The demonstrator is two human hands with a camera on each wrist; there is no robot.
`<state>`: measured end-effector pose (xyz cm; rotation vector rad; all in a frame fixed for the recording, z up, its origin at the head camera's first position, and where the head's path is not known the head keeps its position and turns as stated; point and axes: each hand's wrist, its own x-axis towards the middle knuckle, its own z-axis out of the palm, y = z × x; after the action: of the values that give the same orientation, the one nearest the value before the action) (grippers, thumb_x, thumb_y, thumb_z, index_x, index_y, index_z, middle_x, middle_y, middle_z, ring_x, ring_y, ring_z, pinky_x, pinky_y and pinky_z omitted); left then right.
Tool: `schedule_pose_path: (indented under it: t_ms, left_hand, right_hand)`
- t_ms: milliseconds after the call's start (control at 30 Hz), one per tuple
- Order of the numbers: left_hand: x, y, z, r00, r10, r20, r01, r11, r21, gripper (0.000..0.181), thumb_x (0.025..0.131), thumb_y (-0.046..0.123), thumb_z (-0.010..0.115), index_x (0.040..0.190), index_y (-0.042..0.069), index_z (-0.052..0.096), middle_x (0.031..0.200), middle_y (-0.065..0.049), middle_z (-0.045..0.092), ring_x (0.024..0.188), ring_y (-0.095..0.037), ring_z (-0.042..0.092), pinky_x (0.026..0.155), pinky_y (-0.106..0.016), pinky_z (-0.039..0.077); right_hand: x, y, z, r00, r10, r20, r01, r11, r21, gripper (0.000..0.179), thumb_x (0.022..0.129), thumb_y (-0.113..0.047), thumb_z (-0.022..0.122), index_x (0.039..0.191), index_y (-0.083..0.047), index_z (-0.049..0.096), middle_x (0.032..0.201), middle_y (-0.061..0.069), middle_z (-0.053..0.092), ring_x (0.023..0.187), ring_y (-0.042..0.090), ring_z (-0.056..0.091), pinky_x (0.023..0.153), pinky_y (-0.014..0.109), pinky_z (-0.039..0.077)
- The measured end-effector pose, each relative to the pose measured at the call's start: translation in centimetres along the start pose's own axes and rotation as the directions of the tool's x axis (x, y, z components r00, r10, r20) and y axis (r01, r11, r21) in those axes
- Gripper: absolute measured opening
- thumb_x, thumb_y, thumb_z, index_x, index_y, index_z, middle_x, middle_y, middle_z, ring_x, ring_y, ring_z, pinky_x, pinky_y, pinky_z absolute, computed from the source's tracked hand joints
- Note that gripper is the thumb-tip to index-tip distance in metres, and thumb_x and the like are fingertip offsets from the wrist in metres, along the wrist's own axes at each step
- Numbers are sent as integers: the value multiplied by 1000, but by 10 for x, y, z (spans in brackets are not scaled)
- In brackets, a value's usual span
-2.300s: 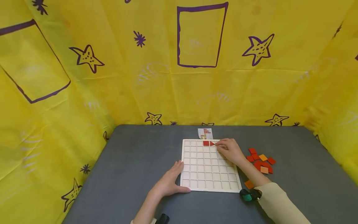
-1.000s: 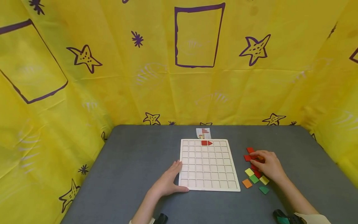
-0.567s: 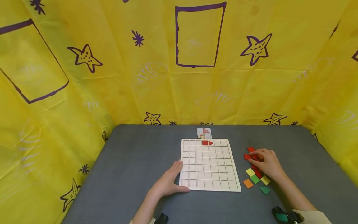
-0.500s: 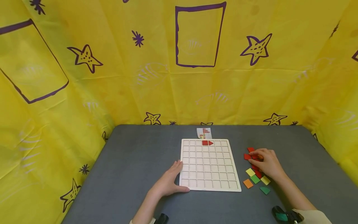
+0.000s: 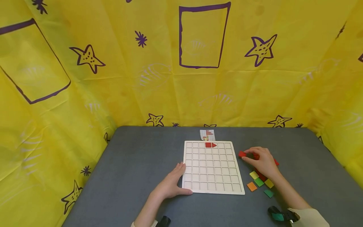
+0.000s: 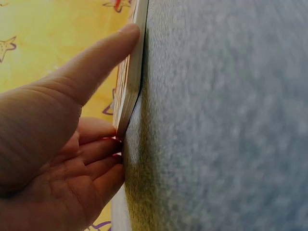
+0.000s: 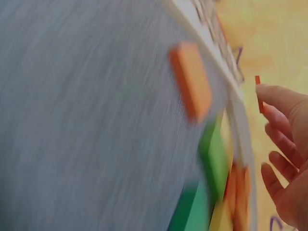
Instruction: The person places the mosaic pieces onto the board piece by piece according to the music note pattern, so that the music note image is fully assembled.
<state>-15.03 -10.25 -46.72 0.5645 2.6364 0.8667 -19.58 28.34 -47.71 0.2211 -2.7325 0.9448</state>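
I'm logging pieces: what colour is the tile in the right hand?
The tile is red, clearest in the head view.

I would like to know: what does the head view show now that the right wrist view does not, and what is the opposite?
Only the head view: the left hand touching the grid board, the printed pattern card just beyond it, and the red square and red triangle in its far row.

Only the right wrist view: the palm side of the right hand, and the pinched red tile seen edge-on.

Both: right hand, pinched tile, board, orange tile, two green tiles, gray table, yellow curtain.
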Motion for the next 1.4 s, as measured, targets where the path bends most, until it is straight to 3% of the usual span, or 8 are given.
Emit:
schedule_pose_path:
  t_ms: [167,333,600,900,1100,1400]
  left_hand:
    - [0,2,-3,1000,-12,16,11,1000,15,102,72,47,79,148,1,29,156,-15,22,145,-31,18,112,-51,23]
    - [1,4,-4,999,-24,24,24,1000,8,103,71,47,80,148,2,28,157,-13,20,145,-30,18,112,-51,23]
    - [3,2,-2,999,-30,31,30,1000,0,104,70,48,80,149,6,28,158,-10,19,146,-27,18,111,-50,25]
    - [5,0,0,999,-35,27,35,999,1,104,69,48,80,149,7,29,158,-8,20,146,-26,19,111,-49,25]
    - [5,1,-1,999,-35,27,35,999,-9,103,70,48,80,149,7,28,159,-8,19,146,-27,18,112,-49,24]
    - [4,1,-1,1000,-20,23,20,1000,-13,103,70,46,81,149,6,29,158,-11,20,145,-29,18,112,-50,24]
  right_hand:
    - [18,-26,19,998,11,66,-16,997,72,32,79,-38,76,100,-14,73,113,12,64,109,32,45,83,47,37]
    - [35,-50,43,991,-68,116,55,992,111,23,78,-31,77,96,-16,74,107,8,67,109,32,47,89,53,37]
    - [50,-67,72,977,-147,154,133,986,97,22,79,-28,77,96,-15,74,106,5,68,105,27,48,89,48,40]
    - [55,-72,79,975,-165,152,159,986,49,23,80,-25,76,100,-13,74,104,5,67,101,26,49,85,45,39]
    - [56,-74,80,976,-144,164,136,989,63,21,81,-22,74,100,-13,74,104,7,65,101,26,48,82,43,40]
    - [55,-74,82,971,-172,167,159,983,89,22,83,-18,72,103,-12,74,104,7,69,97,26,49,80,40,37]
